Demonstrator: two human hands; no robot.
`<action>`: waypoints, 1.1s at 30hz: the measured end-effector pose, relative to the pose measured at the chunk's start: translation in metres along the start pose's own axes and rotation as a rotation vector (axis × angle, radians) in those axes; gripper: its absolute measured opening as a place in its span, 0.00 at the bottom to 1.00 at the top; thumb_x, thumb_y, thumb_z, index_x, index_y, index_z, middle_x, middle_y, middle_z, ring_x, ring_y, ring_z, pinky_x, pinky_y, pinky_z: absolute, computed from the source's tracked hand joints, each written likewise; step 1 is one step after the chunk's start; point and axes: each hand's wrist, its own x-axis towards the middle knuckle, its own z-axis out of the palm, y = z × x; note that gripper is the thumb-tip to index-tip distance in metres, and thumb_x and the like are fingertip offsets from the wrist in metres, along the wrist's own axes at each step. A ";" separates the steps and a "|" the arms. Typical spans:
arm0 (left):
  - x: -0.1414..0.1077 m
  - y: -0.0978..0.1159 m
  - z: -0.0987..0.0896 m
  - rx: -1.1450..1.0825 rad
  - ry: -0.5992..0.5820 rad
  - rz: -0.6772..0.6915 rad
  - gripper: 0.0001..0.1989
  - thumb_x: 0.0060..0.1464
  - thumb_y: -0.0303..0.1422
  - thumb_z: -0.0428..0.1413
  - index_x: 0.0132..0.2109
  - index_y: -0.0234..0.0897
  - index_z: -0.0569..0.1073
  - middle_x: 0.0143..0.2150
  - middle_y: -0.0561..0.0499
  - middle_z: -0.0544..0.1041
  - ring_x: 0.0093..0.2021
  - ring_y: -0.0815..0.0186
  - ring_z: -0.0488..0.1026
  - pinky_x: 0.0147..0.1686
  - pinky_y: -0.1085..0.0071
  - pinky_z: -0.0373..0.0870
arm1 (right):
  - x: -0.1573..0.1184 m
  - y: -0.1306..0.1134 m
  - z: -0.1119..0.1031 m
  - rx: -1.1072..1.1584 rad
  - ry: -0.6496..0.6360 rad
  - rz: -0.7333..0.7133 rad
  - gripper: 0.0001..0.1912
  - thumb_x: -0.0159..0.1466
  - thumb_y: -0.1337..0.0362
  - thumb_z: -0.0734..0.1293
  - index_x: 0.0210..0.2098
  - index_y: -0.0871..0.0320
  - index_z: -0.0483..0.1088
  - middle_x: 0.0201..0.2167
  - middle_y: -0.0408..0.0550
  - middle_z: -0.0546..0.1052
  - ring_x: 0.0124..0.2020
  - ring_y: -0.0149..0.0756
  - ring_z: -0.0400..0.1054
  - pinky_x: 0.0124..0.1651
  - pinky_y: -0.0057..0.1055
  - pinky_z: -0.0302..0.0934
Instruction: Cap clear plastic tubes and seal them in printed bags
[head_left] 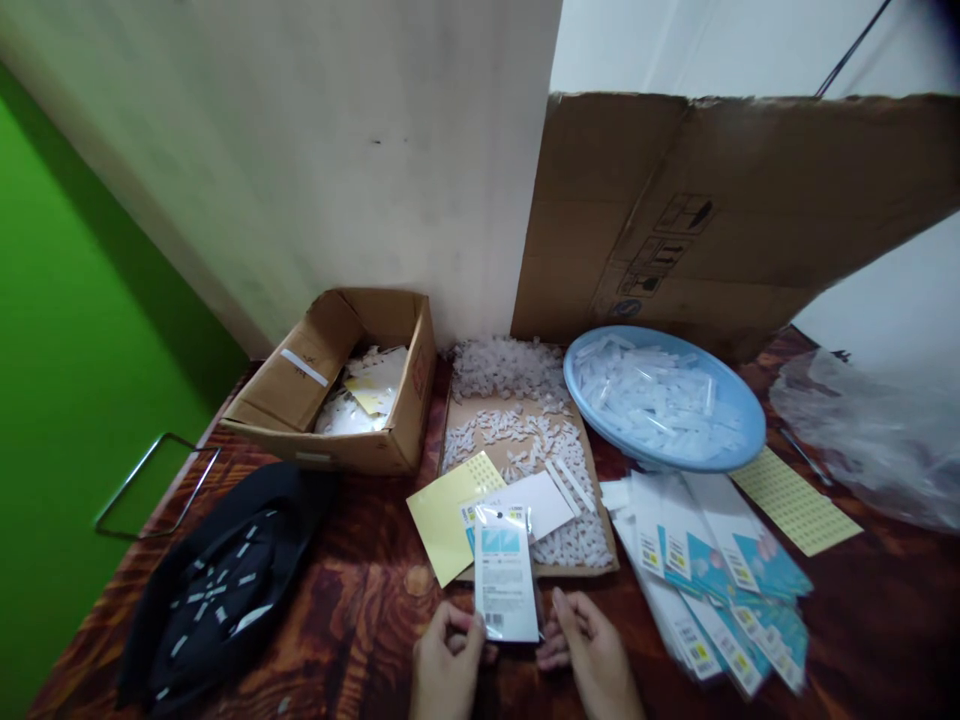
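A white retail packet (507, 590) in clear wrap, with blue pictures, fine print and a barcode, stands facing me at the front of the table. My left hand (450, 660) pinches its lower left edge between thumb and fingers. By the lower right edge is my right hand (592, 650), thumb raised away from loosely curled fingers; whether its fingertips touch the wrap I cannot tell. Behind the packet lie a yellow sticker sheet (442, 515) and a white card (541, 503). They overlap a flat cardboard piece (487, 405) strewn with small white plastic pieces (581, 535).
At right, a blue basin (752, 440) holds clear-wrapped white pieces, near stacked packets (697, 570), another sticker sheet (799, 500) and crumpled plastic (877, 440). A cardboard box (405, 440) and black cap (225, 590) are left. A large carton (720, 220) stands behind.
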 end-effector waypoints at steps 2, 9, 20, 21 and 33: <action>-0.003 0.003 0.002 -0.001 0.009 0.031 0.27 0.43 0.57 0.66 0.27 0.38 0.69 0.20 0.51 0.78 0.23 0.63 0.77 0.26 0.74 0.69 | 0.000 -0.004 0.003 0.014 -0.056 -0.011 0.35 0.50 0.31 0.72 0.34 0.59 0.73 0.22 0.45 0.77 0.21 0.40 0.76 0.24 0.32 0.73; -0.012 0.015 0.006 -0.085 0.037 0.145 0.28 0.41 0.58 0.67 0.26 0.37 0.71 0.23 0.52 0.76 0.23 0.65 0.75 0.28 0.73 0.72 | 0.007 -0.026 0.012 0.056 -0.378 -0.030 0.31 0.53 0.36 0.74 0.30 0.61 0.72 0.21 0.46 0.78 0.21 0.36 0.74 0.26 0.30 0.70; -0.007 0.034 -0.002 -0.179 -0.074 0.233 0.24 0.46 0.52 0.68 0.32 0.37 0.72 0.35 0.48 0.79 0.31 0.63 0.78 0.32 0.71 0.75 | 0.019 -0.035 0.011 0.050 -0.496 -0.105 0.34 0.54 0.39 0.75 0.45 0.61 0.72 0.29 0.46 0.78 0.17 0.27 0.69 0.19 0.22 0.65; -0.005 0.036 -0.001 -0.205 -0.058 0.231 0.24 0.45 0.52 0.69 0.37 0.38 0.72 0.39 0.47 0.80 0.31 0.63 0.78 0.33 0.70 0.76 | 0.022 -0.034 0.012 0.001 -0.472 -0.134 0.32 0.54 0.40 0.76 0.42 0.61 0.72 0.26 0.42 0.76 0.15 0.25 0.66 0.17 0.20 0.61; 0.022 0.069 0.007 -0.171 -0.207 0.146 0.27 0.34 0.52 0.73 0.25 0.34 0.73 0.24 0.48 0.79 0.27 0.62 0.75 0.30 0.72 0.69 | 0.018 -0.053 0.012 -0.113 -0.340 -0.382 0.27 0.57 0.40 0.73 0.38 0.58 0.76 0.25 0.46 0.77 0.24 0.37 0.71 0.27 0.27 0.65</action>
